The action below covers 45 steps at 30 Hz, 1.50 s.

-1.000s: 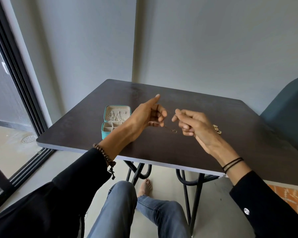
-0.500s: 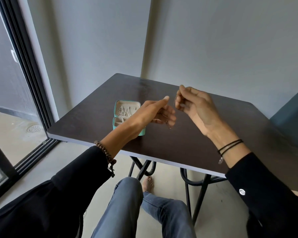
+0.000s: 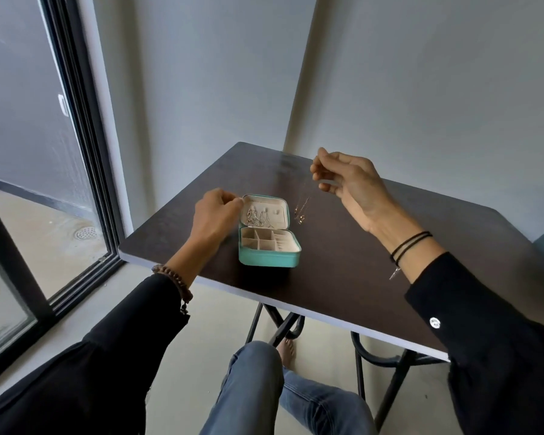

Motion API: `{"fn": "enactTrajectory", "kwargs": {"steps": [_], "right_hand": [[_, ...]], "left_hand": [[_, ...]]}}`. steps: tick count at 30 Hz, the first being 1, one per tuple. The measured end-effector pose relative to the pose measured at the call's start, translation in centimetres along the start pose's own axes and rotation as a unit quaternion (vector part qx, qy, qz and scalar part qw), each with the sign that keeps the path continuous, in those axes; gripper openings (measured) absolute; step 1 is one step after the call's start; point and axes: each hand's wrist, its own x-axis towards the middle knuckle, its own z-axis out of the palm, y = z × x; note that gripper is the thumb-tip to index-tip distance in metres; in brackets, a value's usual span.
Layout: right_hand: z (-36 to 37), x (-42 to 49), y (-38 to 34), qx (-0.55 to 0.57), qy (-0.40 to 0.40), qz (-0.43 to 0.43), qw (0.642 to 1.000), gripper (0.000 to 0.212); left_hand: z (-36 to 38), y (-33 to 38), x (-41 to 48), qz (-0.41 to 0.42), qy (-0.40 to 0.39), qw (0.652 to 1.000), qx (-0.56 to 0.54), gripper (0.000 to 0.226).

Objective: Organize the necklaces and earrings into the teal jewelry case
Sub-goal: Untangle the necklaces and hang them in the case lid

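Pinches necklace (image 3: 302, 206) in raised right hand (image 3: 349, 180), pendant end dangling just right of open teal jewelry case (image 3: 269, 260). Grips lid's left rim with curled left hand (image 3: 215, 215). Case near bench (image 3: 390, 262) front edge; bare surface rightward.

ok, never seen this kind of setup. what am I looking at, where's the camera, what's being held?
There is no robot here: these are a person's two bare hands, filmed by one wide-angle camera worn on their head and looking down. On the dark table stands an open teal jewelry case, with jewelry in its raised lid and a divided tray below. The left hand grips the lid's corner. The right hand pinches a thin necklace, which hangs beside the case with its lower end close to the tabletop.
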Motion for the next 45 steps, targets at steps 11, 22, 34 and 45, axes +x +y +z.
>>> {"fn": "enactTrajectory", "kwargs": {"steps": [11,22,34,45], "right_hand": [[2.5,2.5,2.6,0.003,-0.013,0.026,1.000,0.020],[2.7,2.0,4.5,0.035,-0.010,0.024,0.999,0.025],[2.7,1.6,4.3,0.009,-0.025,0.005,1.000,0.026],[3.2,1.3,3.4,0.015,-0.023,-0.006,1.000,0.022]], "left_hand": [[1.9,-1.8,1.3,-0.021,-0.002,0.993,0.118,0.039],[1.5,-2.3,1.7,-0.020,0.002,0.995,-0.093,0.036],[1.2,-2.1,1.3,0.010,-0.019,0.980,-0.200,0.026],[1.0,-2.0,1.0,0.046,-0.008,0.974,-0.222,0.022]]}}
